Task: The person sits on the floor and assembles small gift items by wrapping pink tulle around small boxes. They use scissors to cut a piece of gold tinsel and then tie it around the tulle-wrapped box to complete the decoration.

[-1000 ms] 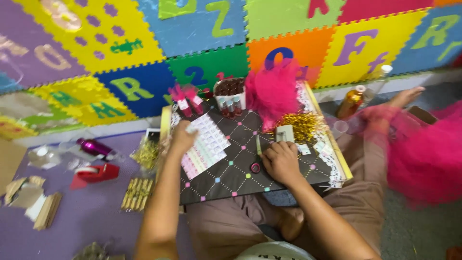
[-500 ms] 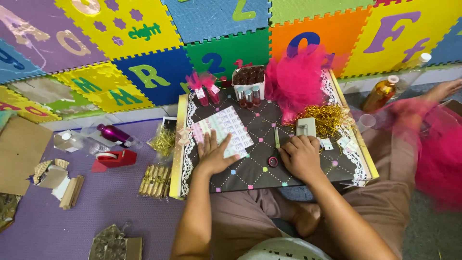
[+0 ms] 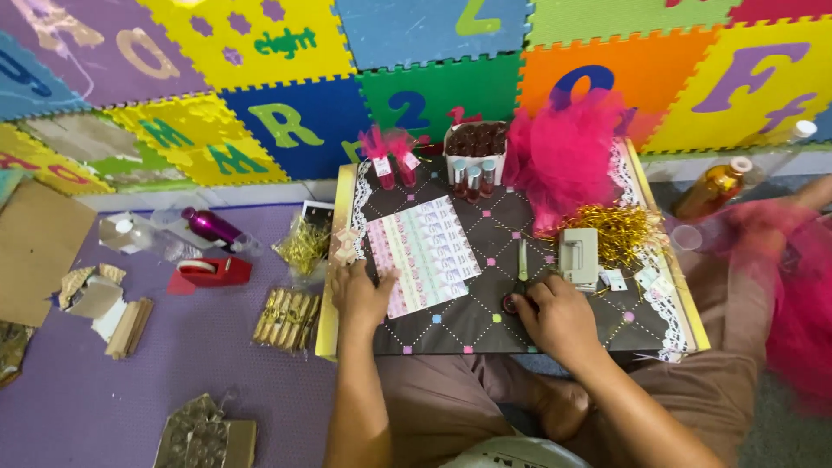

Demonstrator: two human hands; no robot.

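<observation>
**Two hands on a quilted craft tray**

Nearest the camera, the left hand (image 3: 362, 295) lies flat, palm down, fingers loosely spread and gripping nothing, on the lower left corner of the pale pink-and-green sheet of small rectangular labels (image 3: 424, 251). The right hand (image 3: 559, 319) rests curled beside it, its fingertips closed around the dark handles of the green-bladed scissors (image 3: 521, 270), which point away from the person. Both rest on the black quilted tray with white lace edging (image 3: 485, 322), set across the lap. Just right of the scissors sits a grey hole punch (image 3: 578, 257), touching a tangle of gold tinsel (image 3: 620, 230). On the purple mat left of the tray lies a clear packet of wooden clothespins (image 3: 287, 315). Farther back stand small glass vials (image 3: 473, 179), then a white box of dark bottles (image 3: 476, 139) and a bunch of pink tulle (image 3: 565, 156).
</observation>
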